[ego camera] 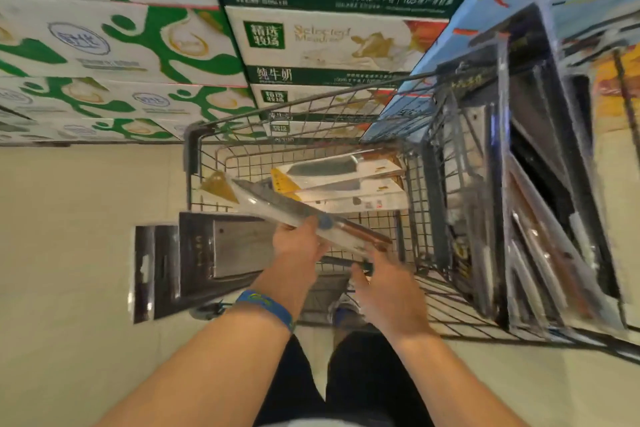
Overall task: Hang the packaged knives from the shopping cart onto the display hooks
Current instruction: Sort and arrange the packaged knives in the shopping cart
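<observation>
Cartons (332, 42) of milk are stacked across 10 to 1 o'clock. A display rack (540, 184) crowded with hanging knife packs is seen at 3 o'clock. The shopping cart (311, 107) stands at the centre, with several packaged knives (339, 180) lying flat in its basket. Dark cleaver packs (221, 246) are seen at 9 o'clock, against the cart's near end.

One packaged knife (277, 204) is held above the basket, tilted, with its card header towards 10 o'clock. The left hand (298, 246) is clamped on it near the middle, beside the wooden handle. The right hand (388, 291) is held just below the pack's handle end at 5 o'clock with fingers loose and apart. Contact with the pack cannot be told.

The pack is judged fairly heavy for its size and weighted towards the blade. Its clear plastic shell is stiff but likely slippery. A grip on the edges around the handle is advised, with the header hole left free for the hook.

Read on the cartons are "纯牛奶", "精选牧场", "100%" and, partly, "Selected Mead…". Print on the knife packs is too blurred to read.
</observation>
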### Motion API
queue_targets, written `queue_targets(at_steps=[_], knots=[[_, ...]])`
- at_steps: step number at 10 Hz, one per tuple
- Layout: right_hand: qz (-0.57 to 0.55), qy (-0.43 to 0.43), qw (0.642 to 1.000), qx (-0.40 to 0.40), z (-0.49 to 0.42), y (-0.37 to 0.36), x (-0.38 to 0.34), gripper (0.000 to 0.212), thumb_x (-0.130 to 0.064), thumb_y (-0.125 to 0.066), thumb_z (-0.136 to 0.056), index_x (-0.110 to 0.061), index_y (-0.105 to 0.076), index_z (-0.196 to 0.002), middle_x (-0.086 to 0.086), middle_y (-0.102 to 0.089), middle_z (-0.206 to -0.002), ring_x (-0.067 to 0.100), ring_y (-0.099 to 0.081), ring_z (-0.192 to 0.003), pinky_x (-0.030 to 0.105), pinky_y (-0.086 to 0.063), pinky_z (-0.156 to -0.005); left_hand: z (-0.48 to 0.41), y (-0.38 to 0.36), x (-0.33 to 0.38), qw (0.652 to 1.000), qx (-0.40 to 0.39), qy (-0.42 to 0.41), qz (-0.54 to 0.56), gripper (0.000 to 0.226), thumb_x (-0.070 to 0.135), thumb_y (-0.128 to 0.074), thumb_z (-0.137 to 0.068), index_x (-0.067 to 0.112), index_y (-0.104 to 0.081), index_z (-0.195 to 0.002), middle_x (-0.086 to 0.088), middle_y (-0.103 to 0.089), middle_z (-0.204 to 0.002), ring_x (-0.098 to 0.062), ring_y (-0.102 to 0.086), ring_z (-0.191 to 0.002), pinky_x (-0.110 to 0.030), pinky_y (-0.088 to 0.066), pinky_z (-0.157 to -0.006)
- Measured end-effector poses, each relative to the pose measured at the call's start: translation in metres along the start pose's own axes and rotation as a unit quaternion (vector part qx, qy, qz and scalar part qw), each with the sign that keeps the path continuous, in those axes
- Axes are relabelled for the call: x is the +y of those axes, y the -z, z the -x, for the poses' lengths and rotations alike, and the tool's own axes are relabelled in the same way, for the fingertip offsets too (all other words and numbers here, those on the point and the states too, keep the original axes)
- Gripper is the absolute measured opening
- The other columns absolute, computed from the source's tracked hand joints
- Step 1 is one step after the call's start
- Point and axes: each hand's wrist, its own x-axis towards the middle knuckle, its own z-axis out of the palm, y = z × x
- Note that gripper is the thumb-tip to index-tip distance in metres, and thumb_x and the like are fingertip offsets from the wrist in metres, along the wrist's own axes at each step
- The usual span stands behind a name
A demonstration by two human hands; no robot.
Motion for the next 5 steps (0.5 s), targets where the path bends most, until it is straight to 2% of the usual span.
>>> queue_targets(at_steps=[1,2,3,4,5], knots=[[-0.008,-0.029,0.999,0.039,-0.045,-0.033,0.006,0.038,-0.04,-0.053,-0.101,-0.024,-0.055,-0.136,-0.003,-0.059,-0.129,0.017,-0.059,-0.111,0.03,-0.05,-0.086,-0.055,-0.028,0.002,0.999,0.01,0.006,0.043,0.016,0.014,-0.072,-0.092,0.012,-0.058,-0.099,-0.014,-0.068,-0.091,-0.022,-0.066,-0.07,-0.033,-0.062,-0.067],[-0.061,-0.079,0.995,0.01,-0.083,-0.053,0.009,0.031,-0.038,-0.051,-0.102,-0.019,-0.062,-0.125,-0.002,-0.065,-0.111,0.011,-0.061,-0.088,0.025,-0.045,-0.07,-0.094,-0.047,0.009,0.992,-0.002,0.036,0.121,0.016,0.02,-0.068,-0.097,0.011,-0.06,-0.108,-0.011,-0.064,-0.092,-0.014,-0.062,-0.065,-0.023,-0.061,-0.057],[-0.153,-0.204,0.965,-0.064,-0.139,-0.09,0.018,0.029,-0.032,-0.046,-0.103,-0.011,-0.063,-0.094,0.003,-0.063,-0.089,0.019,-0.057,-0.076,0.029,-0.039,-0.063,-0.148,-0.073,0.006,0.983,-0.048,0.106,0.145,0.033,0.038,-0.061,-0.1,0.009,-0.065,-0.115,-0.004,-0.063,-0.082,-0.009,-0.06,-0.061,-0.021,-0.057,-0.054],[-0.281,-0.278,0.915,-0.079,-0.171,-0.108,0.019,0.026,-0.028,-0.046,-0.105,-0.01,-0.059,-0.091,0.007,-0.06,-0.088,0.023,-0.056,-0.077,0.031,-0.044,-0.069,-0.175,-0.082,-0.007,0.981,-0.075,0.139,0.109,0.038,0.046,-0.052,-0.102,0.009,-0.061,-0.103,-0.003,-0.055,-0.068,-0.012,-0.053,-0.051,-0.025,-0.052,-0.051],[-0.492,-0.366,0.789,-0.041,-0.21,-0.127,0.021,0.015,-0.024,-0.047,-0.107,-0.011,-0.055,-0.104,0.007,-0.057,-0.09,0.018,-0.057,-0.072,0.029,-0.05,-0.067,-0.207,-0.085,-0.016,0.987,-0.041,0.156,0.026,0.04,0.044,-0.052,-0.103,0.007,-0.054,-0.089,-0.005,-0.048,-0.061,-0.017,-0.048,-0.049,-0.028,-0.048,-0.055]])
